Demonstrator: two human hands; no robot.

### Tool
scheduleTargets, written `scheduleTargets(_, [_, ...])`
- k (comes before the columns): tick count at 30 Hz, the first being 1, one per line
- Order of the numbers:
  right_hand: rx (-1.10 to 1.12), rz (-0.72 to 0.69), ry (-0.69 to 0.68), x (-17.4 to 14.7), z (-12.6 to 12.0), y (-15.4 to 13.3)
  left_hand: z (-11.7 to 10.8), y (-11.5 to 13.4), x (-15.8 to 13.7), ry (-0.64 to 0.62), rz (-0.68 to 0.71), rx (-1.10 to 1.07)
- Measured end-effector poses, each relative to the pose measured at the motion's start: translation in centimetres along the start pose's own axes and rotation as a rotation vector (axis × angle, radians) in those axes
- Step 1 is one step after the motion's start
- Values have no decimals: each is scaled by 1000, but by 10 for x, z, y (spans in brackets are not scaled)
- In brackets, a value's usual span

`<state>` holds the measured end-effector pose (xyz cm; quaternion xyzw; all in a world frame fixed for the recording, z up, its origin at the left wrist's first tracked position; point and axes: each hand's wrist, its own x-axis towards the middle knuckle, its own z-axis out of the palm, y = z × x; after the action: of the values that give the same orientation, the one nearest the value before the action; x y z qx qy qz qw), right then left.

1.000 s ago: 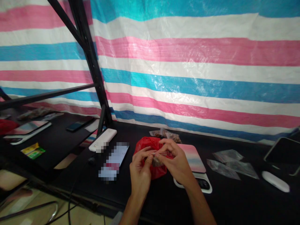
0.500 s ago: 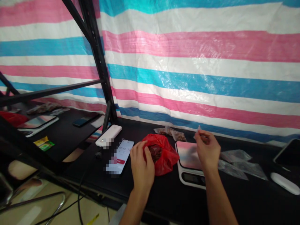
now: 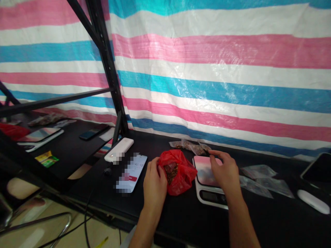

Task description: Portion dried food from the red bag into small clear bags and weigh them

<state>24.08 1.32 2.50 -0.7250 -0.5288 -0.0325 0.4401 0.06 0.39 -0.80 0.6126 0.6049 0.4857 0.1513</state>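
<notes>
My left hand [image 3: 156,181] is closed on the left rim of a red plastic bag [image 3: 184,175], which stands with its mouth open and small brown pieces inside. Over the back of a white kitchen scale [image 3: 200,198] with a pinkish plate reaches my right hand [image 3: 225,169]. Its thumb and forefinger pinch the edge of a small clear plastic bag [image 3: 204,146] holding brown bits. That bag lies at the right end of a row of similar filled bags [image 3: 190,146]. The scale's display is too dark to read.
Flat clear bags [image 3: 261,171] lie right of the scale, near a white oval case [image 3: 313,201] and a dark device [image 3: 319,172]. Left are a phone [image 3: 136,168] showing a timer and a white power bank [image 3: 121,148]. A black metal post [image 3: 108,65] rises beside a neighbouring table.
My right hand has moved left and down, bringing the small filled bag from above the scale to the row behind it. The left hand stays at the red bag.
</notes>
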Motion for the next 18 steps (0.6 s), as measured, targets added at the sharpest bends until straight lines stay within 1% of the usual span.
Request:
scheduleTargets(4, [-252, 249, -14, 5, -25, 27, -4, -2, 2, 18, -18, 11])
scheduleTargets(5, [-282, 275, -33, 5, -30, 31, -5, -2, 2, 34, -14, 21])
scheduleTargets(6, [-283, 266, -60, 6, -32, 33, -5, -1, 2, 50, -4, 33])
scheduleTargets(9, [-217, 117, -161, 6, -27, 28, -5, 1, 2, 91, 40, 61])
scheduleTargets(11, [-233, 40, -232, 6, -15, 18, -3, 3, 0, 101, 56, 65])
scheduleTargets(15, [-261, -80, -427, 8, 15, -5, 1, 7, -3, 106, 74, 66])
scheduleTargets(18, [-205, -191, -468, 11, 28, -12, 1, 9, -3, 106, 88, 72])
